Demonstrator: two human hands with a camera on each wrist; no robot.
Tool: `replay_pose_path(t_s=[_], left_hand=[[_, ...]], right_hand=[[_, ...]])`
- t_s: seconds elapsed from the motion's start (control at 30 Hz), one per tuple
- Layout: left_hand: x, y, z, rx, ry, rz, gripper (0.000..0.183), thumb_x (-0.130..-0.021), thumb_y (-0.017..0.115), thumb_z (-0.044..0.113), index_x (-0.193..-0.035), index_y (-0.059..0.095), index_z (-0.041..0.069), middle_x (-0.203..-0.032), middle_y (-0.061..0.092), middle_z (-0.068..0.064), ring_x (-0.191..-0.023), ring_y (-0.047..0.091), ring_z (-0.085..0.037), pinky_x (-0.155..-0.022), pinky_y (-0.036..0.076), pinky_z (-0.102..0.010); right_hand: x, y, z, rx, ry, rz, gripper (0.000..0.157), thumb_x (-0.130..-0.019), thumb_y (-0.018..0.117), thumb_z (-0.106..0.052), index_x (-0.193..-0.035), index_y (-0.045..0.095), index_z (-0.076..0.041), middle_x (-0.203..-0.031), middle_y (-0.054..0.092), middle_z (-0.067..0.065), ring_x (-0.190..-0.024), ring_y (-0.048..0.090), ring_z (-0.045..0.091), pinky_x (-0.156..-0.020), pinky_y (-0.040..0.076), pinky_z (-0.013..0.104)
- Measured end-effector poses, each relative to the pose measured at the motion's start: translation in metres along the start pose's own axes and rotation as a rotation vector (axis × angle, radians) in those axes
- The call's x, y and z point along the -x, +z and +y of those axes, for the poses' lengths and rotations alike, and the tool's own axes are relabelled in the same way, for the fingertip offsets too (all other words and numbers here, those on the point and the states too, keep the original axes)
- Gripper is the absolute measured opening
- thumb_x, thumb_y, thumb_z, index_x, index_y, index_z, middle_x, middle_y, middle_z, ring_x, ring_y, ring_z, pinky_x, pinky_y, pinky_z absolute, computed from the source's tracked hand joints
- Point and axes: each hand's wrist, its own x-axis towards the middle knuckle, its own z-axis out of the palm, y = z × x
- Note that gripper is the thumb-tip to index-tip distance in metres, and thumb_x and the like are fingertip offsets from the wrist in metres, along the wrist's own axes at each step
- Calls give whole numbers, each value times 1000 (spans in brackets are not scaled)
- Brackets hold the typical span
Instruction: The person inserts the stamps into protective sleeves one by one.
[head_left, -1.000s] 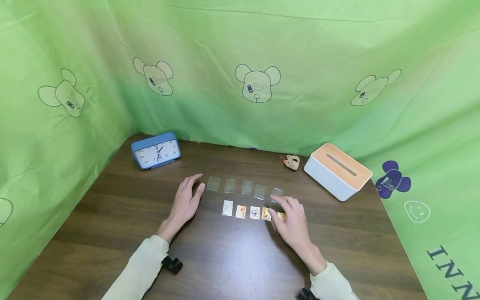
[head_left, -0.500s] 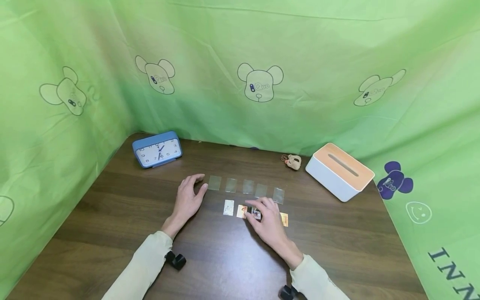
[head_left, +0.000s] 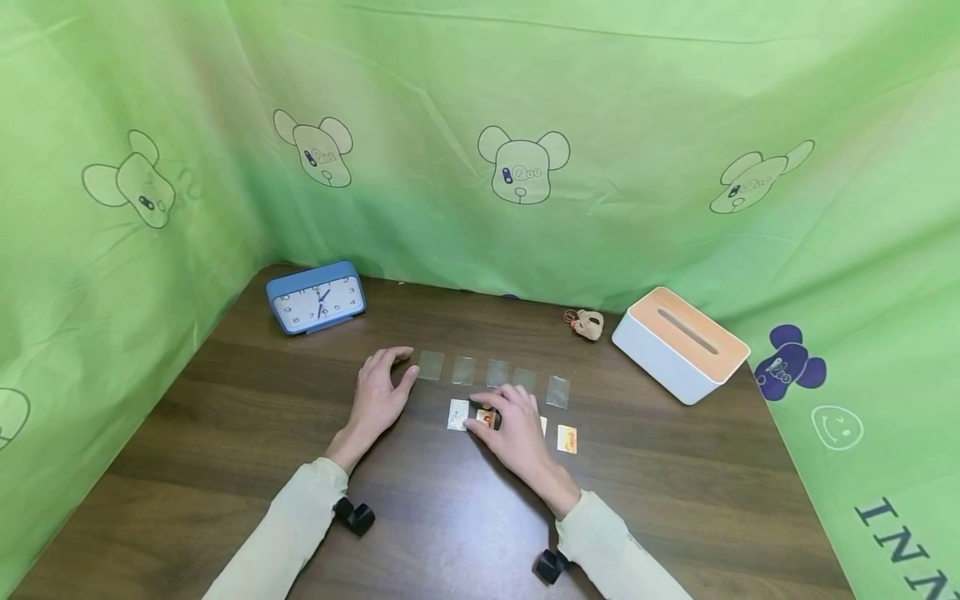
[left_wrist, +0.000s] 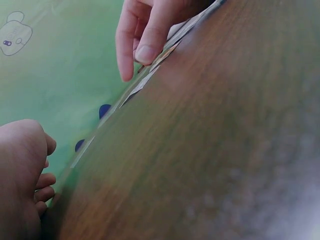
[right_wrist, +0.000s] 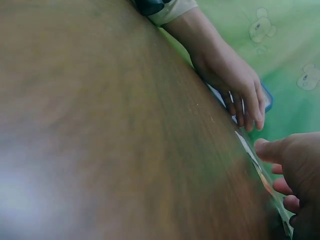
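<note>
A row of several small clear plastic sleeves lies on the table, from the leftmost sleeve [head_left: 431, 366] to the rightmost sleeve [head_left: 558, 392]. Nearer the person is a row of small picture cards. At its left end is a pale card [head_left: 458, 415], followed by an orange card [head_left: 486, 418]; an orange-yellow card [head_left: 567, 439] ends the row. My right hand [head_left: 517, 433] hovers over the row, thumb and forefinger spread about the orange card and near the pale one, hiding the cards in between. Beside the leftmost sleeve is my left hand [head_left: 377, 400], fingers relaxed, holding nothing.
A blue clock [head_left: 317, 298] stands at the back left. Towards the back right are a white tissue box [head_left: 678, 346] with an orange lid and a small beige trinket [head_left: 587, 324]. Green printed cloth [head_left: 420, 167] hangs round the wooden table [head_left: 450, 517].
My right hand has moved left along the card row, from the right end to the orange card near the pale one. The rightmost sleeve and card are uncovered. My left hand has stayed put.
</note>
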Motion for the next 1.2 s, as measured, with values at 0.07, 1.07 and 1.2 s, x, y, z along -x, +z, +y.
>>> replay_pose_path(t_s=[0.07, 1.07, 1.2], left_hand=[[-1, 1, 0, -6, 0, -1, 38, -104, 77, 14, -138, 70, 0, -137, 70, -22, -131, 59, -44, -116, 39, -63], [-7, 11, -3, -178, 133, 31, 25, -92, 92, 16, -114, 88, 7, -125, 71, -17, -118, 58, -42, -99, 43, -58], [-7, 11, -3, -156, 116, 41, 20, -91, 92, 15, -110, 89, 8, -123, 73, -16, -119, 59, -41, -99, 43, -58]], right_hand=[[-3, 2, -1, 5, 4, -16, 38, -83, 99, -22, -117, 86, -10, -96, 69, 3, -92, 55, 22, -91, 43, 47], [-10, 6, -1, 72, -78, -53, 34, -82, 100, -26, -112, 89, -14, -94, 66, 0, -90, 52, 22, -87, 40, 46], [-10, 6, -1, 71, -74, -54, 33, -82, 99, -26, -111, 90, -14, -94, 66, 0, -90, 52, 22, -86, 40, 46]])
